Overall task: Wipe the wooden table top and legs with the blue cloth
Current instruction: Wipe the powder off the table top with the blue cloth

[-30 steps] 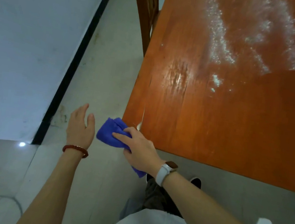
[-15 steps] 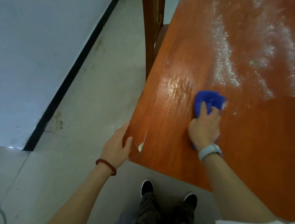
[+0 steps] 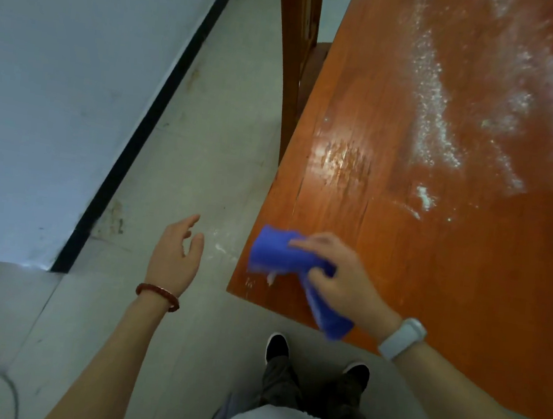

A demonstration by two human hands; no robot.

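Wooden table (image 3: 451,263) is filling the right side of the view, its orange-brown top carrying white powdery streaks (image 3: 433,123) toward the far part and a glossy patch near the left edge. A chair (image 3: 294,56) is standing just beside that edge. The right hand (image 3: 339,278), wearing a white band (image 3: 403,337), is gripping the blue cloth (image 3: 277,250) and pressing it on the table's near left corner. The left hand (image 3: 177,253), with a red bracelet (image 3: 157,294), is hovering over the floor, fingers relaxed, holding nothing.
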